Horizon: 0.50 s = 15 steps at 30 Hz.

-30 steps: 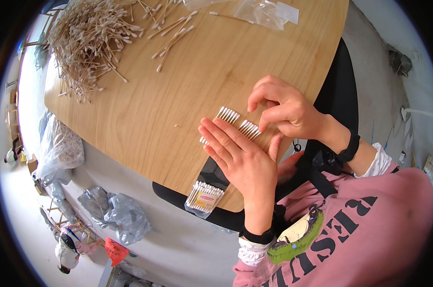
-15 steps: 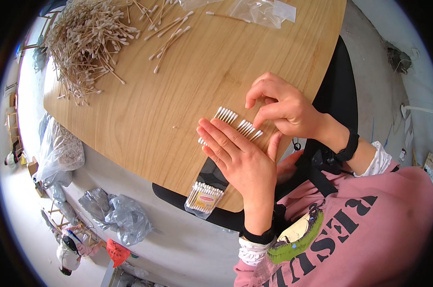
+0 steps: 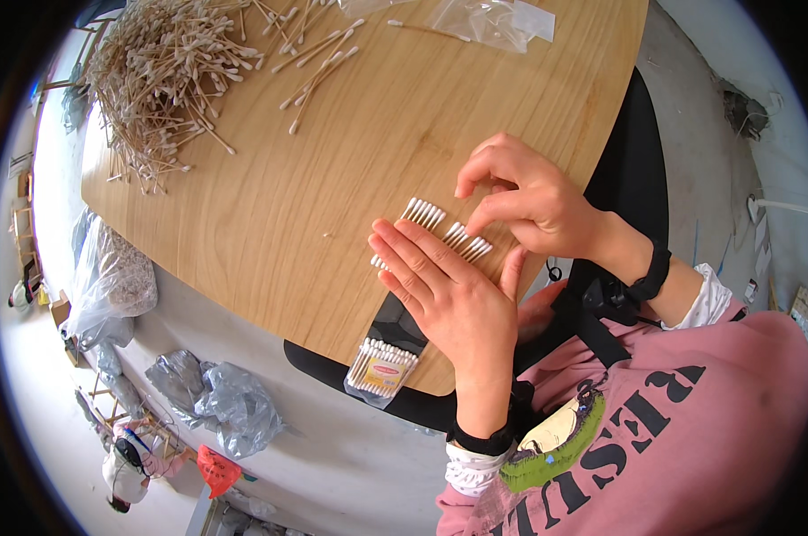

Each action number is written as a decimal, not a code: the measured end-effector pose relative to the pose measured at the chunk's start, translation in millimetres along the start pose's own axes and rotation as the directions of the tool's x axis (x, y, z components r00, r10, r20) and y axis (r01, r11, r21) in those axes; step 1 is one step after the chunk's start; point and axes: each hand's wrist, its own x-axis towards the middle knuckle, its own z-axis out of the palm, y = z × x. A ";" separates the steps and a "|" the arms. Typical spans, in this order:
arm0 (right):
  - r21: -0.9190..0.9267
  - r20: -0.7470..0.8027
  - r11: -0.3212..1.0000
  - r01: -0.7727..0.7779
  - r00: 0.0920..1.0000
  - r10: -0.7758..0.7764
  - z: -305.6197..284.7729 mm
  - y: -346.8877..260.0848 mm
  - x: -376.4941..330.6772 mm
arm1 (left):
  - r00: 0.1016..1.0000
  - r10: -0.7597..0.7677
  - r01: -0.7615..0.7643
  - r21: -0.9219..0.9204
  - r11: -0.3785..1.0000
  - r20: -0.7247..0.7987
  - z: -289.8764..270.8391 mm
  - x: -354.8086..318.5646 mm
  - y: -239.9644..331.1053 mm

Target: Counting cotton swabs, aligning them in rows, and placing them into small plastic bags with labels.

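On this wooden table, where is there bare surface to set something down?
The widest bare stretch of the table lies between the loose swab heap and the row of swabs under the left hand and right hand. The far edge is crowded by the heap and clear bags.

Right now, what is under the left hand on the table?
Under the left hand lies a row of cotton swabs on the wooden table; white tips show past the fingers. The palm covers their middles, so the count cannot be told.
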 end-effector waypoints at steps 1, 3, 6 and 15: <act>0.000 0.000 1.000 0.000 1.000 0.000 -0.1 0.0 0.1 | 1.000 0.001 -0.001 0.001 1.000 -0.001 -0.1 0.0 -0.2; -0.023 0.029 0.999 0.022 0.999 -0.021 0.0 0.7 -0.1 | 1.000 0.000 0.000 -0.001 1.000 0.001 -0.4 -0.3 -0.3; 0.010 0.018 1.000 -0.028 0.999 0.028 0.1 0.1 -0.2 | 1.000 0.002 -0.002 -0.008 1.000 0.001 0.0 -0.5 0.1; -0.091 -0.026 0.996 0.004 1.000 -0.006 9.7 -2.8 11.0 | 1.000 0.014 -0.014 -0.028 0.999 -0.023 0.4 -0.6 -0.3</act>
